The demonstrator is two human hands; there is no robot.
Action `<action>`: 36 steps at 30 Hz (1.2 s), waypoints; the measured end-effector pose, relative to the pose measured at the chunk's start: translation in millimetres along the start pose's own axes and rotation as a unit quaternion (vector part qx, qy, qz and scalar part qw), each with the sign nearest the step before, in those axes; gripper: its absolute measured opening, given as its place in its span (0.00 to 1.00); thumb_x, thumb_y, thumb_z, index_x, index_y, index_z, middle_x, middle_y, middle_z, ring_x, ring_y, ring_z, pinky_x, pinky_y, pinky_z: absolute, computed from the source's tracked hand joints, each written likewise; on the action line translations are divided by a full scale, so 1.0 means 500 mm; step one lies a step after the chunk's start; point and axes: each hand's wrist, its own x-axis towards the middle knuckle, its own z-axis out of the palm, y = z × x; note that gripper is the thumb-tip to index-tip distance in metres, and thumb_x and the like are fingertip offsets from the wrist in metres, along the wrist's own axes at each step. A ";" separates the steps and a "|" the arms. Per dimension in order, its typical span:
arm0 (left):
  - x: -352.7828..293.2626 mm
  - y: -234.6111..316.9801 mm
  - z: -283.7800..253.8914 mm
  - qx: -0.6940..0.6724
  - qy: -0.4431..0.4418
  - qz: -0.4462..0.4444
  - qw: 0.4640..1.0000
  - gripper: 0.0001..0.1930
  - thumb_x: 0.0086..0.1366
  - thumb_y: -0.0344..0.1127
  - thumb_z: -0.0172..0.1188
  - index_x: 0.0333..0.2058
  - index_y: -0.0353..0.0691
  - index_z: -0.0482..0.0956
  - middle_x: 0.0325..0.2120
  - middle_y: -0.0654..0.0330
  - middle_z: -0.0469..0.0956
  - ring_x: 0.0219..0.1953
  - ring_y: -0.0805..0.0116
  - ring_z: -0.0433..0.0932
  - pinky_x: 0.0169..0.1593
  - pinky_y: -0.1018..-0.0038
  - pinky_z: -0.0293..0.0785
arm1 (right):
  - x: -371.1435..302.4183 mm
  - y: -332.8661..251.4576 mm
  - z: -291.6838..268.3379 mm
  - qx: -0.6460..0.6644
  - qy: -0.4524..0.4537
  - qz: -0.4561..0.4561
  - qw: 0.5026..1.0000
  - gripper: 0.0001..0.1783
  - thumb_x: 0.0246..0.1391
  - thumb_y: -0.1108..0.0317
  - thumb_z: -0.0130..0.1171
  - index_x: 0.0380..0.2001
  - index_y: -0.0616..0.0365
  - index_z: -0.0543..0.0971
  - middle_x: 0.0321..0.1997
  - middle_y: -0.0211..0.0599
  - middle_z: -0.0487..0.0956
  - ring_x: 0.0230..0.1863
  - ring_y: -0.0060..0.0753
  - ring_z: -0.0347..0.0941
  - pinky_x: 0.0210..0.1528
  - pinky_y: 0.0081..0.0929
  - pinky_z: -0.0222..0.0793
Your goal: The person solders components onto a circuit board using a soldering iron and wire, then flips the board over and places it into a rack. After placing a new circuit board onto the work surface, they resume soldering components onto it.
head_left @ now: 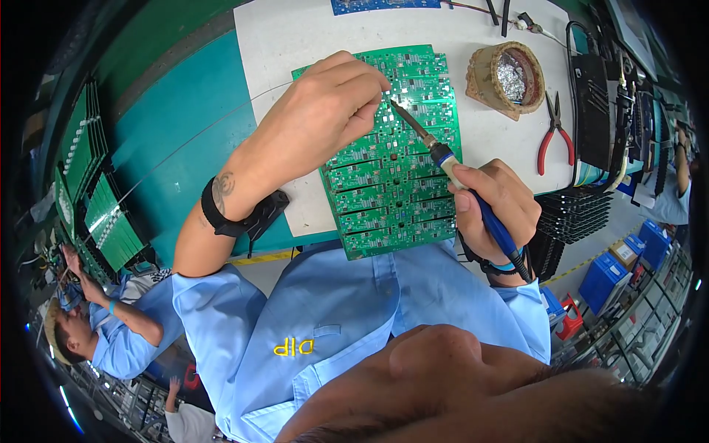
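A panel of green circuit boards [391,192], dotted with small parts, lies in front of me, partly on a white sheet. My right hand [498,210] is wrapped around the blue and pale handle of a soldering iron [447,159]. The iron's dark tip points up and left at the panel's upper part; whether it touches is too small to tell. Over the panel's upper left, my left hand [325,107] is closed in a pinch close to that tip. A thin solder wire [272,90] runs from the left into this hand, its end hidden by the fingers.
Right of the panel stand a brown round pot [480,74] with silvery scraps inside and red-handled pliers [555,140]. Black equipment [592,111] lines the right edge. Upright green boards [111,221] stand at left. A co-worker [136,325] sits lower left. Blue bins [602,280] are lower right.
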 end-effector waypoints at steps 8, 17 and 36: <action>-0.001 -0.001 0.000 0.001 -0.001 0.001 1.000 0.07 0.57 0.20 0.67 0.35 0.31 0.79 0.37 0.54 0.82 0.42 0.54 0.80 0.46 0.62 0.79 | 0.001 0.001 0.002 -0.003 -0.002 0.006 1.000 0.19 0.46 0.84 0.68 0.46 0.68 0.86 0.30 0.43 0.84 0.24 0.38 0.77 0.28 0.29 0.72; 0.000 -0.001 0.000 -0.002 -0.006 0.000 1.000 0.07 0.58 0.21 0.67 0.34 0.31 0.79 0.37 0.55 0.82 0.42 0.54 0.79 0.46 0.62 0.79 | 0.002 0.002 0.004 -0.005 -0.005 0.008 1.000 0.20 0.45 0.85 0.68 0.45 0.68 0.86 0.29 0.42 0.83 0.24 0.38 0.77 0.28 0.30 0.72; 0.008 -0.006 -0.003 0.041 0.084 0.023 0.995 0.08 0.59 0.22 0.68 0.37 0.32 0.80 0.34 0.54 0.81 0.38 0.51 0.81 0.44 0.60 0.79 | -0.085 0.029 -0.029 -0.128 0.170 -0.015 0.977 0.18 0.62 0.74 0.61 0.54 0.70 0.81 0.36 0.48 0.83 0.35 0.40 0.79 0.41 0.34 0.74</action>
